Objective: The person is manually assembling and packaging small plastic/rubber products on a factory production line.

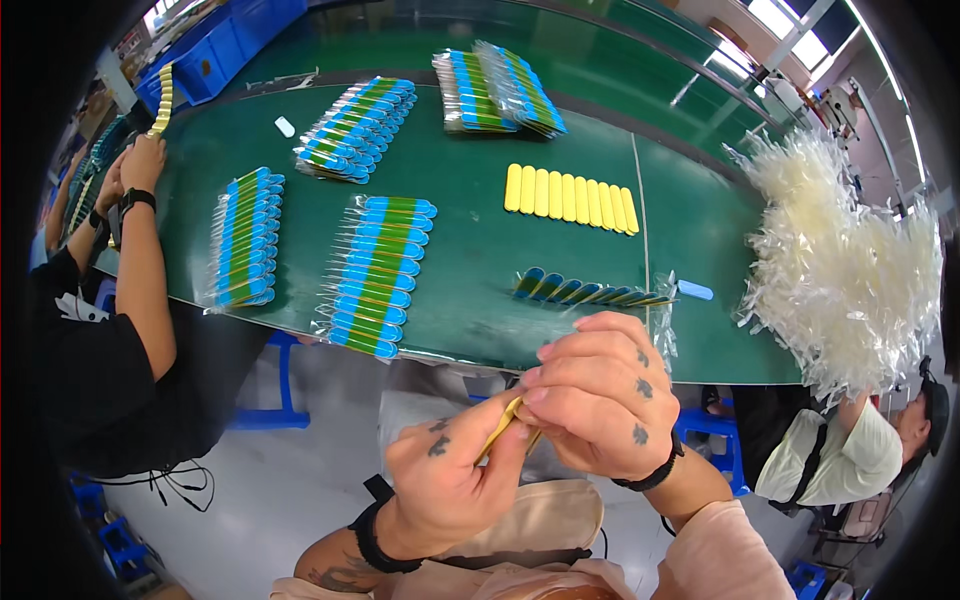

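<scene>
Over the table's near edge, my left hand (462, 470) pinches a stack of thin yellow strips (503, 430) that look like small nail files. My right hand (608, 395) is closed at their upper end, its fingertips against them; how many there are is hidden by my fingers. Just beyond my right hand lies a slanted row of dark blue-green strips (575, 289). Farther off, a neat row of yellow round-ended strips (570, 198) lies side by side. A clear plastic sleeve (664, 325) and a single light-blue strip (695, 290) lie to the right.
Overlapping blue-and-green packs in clear sleeves (380, 275) cover the table's left half, with more stacks (495, 90) at the back. A big heap of clear sleeves (845, 260) fills the right end. A co-worker's hand (143, 160) is at the far left; another person sits right.
</scene>
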A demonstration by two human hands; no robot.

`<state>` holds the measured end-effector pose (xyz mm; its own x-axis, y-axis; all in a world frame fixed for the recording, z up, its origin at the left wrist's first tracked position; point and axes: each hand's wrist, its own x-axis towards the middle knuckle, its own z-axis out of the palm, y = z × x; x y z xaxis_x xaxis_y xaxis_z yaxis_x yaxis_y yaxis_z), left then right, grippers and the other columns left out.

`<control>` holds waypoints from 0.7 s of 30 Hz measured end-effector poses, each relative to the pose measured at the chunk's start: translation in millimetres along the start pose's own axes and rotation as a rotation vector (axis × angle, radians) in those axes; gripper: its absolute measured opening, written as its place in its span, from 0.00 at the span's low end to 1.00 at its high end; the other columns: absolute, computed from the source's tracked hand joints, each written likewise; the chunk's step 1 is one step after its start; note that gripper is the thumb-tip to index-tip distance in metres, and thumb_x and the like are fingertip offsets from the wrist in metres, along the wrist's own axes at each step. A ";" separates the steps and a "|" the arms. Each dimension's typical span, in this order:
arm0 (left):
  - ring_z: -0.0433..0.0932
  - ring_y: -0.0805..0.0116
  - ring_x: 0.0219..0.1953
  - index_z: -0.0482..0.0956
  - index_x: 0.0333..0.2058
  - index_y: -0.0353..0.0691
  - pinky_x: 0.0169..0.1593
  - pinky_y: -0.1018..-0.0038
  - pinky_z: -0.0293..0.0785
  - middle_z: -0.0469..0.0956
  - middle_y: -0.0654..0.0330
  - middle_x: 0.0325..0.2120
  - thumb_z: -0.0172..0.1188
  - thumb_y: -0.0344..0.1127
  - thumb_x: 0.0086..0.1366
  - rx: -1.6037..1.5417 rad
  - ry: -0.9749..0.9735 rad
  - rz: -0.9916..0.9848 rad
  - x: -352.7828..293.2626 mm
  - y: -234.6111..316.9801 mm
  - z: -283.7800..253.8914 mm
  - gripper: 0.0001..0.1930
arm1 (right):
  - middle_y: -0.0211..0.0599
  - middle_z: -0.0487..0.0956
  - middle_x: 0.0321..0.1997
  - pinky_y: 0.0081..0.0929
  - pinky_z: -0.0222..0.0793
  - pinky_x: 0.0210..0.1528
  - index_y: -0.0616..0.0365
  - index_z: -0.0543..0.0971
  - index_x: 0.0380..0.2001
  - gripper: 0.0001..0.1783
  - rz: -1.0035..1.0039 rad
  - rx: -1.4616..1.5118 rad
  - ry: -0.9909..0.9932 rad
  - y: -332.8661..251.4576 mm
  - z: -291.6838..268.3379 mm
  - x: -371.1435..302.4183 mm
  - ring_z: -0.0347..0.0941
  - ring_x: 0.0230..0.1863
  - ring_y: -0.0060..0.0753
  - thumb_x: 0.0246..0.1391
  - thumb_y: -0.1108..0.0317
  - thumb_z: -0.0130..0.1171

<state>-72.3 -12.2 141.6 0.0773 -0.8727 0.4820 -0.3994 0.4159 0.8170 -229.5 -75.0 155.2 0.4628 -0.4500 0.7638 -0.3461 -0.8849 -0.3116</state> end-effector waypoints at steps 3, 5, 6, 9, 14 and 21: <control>0.77 0.68 0.16 0.83 0.41 0.34 0.22 0.77 0.71 0.80 0.57 0.20 0.63 0.23 0.56 0.005 -0.005 0.007 -0.8 -0.4 0.2 0.13 | 0.30 0.82 0.34 0.41 0.73 0.44 0.53 0.79 0.33 0.16 0.025 0.022 -0.034 -0.8 -1.5 0.7 0.79 0.36 0.37 0.38 0.73 0.73; 0.76 0.68 0.16 0.83 0.41 0.34 0.22 0.77 0.70 0.79 0.58 0.19 0.63 0.23 0.55 0.000 0.006 0.010 -1.4 -0.9 0.6 0.13 | 0.30 0.82 0.34 0.40 0.73 0.44 0.53 0.79 0.32 0.16 0.029 0.023 -0.039 0.1 -0.3 0.6 0.79 0.35 0.37 0.38 0.73 0.73; 0.76 0.68 0.16 0.83 0.41 0.34 0.22 0.77 0.70 0.79 0.58 0.19 0.63 0.23 0.55 0.003 -0.005 0.015 -1.7 -1.2 0.8 0.13 | 0.29 0.81 0.32 0.37 0.72 0.44 0.53 0.80 0.31 0.13 -0.008 -0.002 -0.008 0.9 1.0 0.4 0.78 0.34 0.34 0.38 0.72 0.70; 0.76 0.67 0.16 0.83 0.41 0.34 0.22 0.76 0.70 0.80 0.57 0.20 0.64 0.22 0.55 0.011 -0.007 0.015 -2.5 -2.1 1.4 0.13 | 0.29 0.80 0.30 0.34 0.71 0.43 0.54 0.80 0.29 0.10 -0.039 -0.031 0.024 2.4 3.2 -1.5 0.76 0.32 0.31 0.38 0.71 0.66; 0.78 0.66 0.18 0.83 0.39 0.34 0.23 0.75 0.72 0.82 0.55 0.24 0.64 0.22 0.53 0.076 -0.032 0.060 -2.3 -3.8 1.1 0.13 | 0.31 0.79 0.32 0.36 0.71 0.45 0.55 0.77 0.28 0.10 -0.004 -0.009 0.009 1.0 5.8 -5.0 0.77 0.34 0.34 0.37 0.74 0.65; 0.82 0.63 0.22 0.83 0.40 0.36 0.26 0.76 0.76 0.84 0.54 0.28 0.65 0.22 0.53 0.069 -0.046 0.008 0.5 -5.8 -0.7 0.13 | 0.38 0.75 0.43 0.47 0.68 0.48 0.55 0.76 0.29 0.12 -0.024 -0.086 0.066 -9.7 11.4 -11.8 0.76 0.44 0.44 0.39 0.72 0.66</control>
<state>-69.4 -14.8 137.3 0.0321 -0.8811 0.4719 -0.4624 0.4055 0.7885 -222.2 -62.5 142.8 0.4183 -0.4176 0.8066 -0.4053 -0.8806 -0.2456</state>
